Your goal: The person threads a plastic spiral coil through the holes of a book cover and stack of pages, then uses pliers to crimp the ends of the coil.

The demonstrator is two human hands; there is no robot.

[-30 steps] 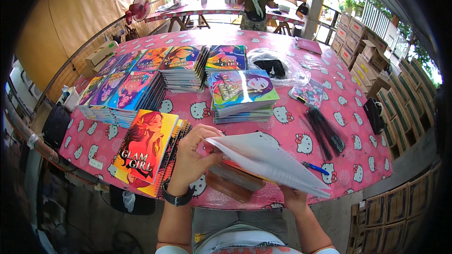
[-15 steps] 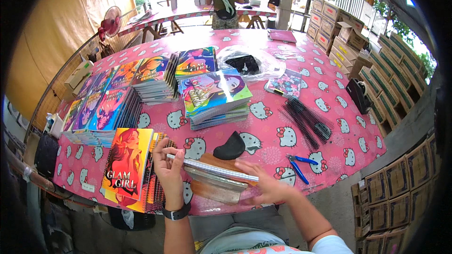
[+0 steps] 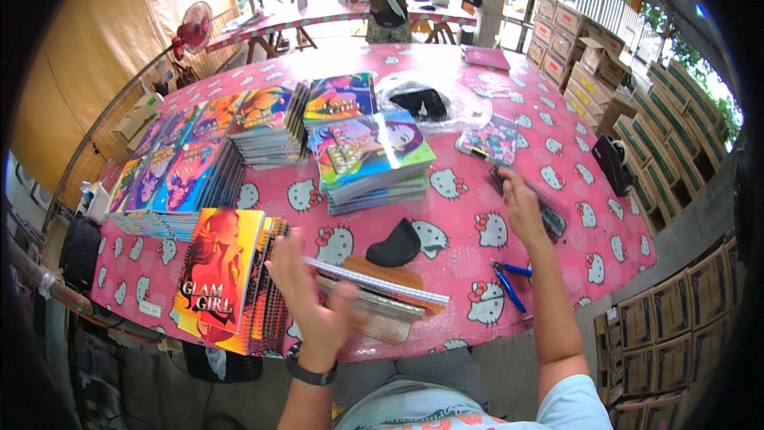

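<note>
My left hand is slightly blurred, its fingers spread beside the left end of a thin unbound notebook, which lies spine edge up. The notebook rests on a metal-and-wood block. My right hand is over a pile of black spiral binding coils, its fingertips at their far end; whether they pinch a coil is hard to see. A black curved pad lies behind the block, and blue-handled cutters sit right of it. Left of my left hand stand spiral notebooks with a red-and-yellow cover.
Stacks of colourful notebooks fill the table's left and middle. A clear plastic bag and a floral notebook lie farther back. A black tape dispenser is at the right edge. Cartons stand beyond; a person works at the far table.
My right hand has left the notebook's right end and reached out to the black coils. My left hand has let go of the notebook's left end, its fingers now spread.
</note>
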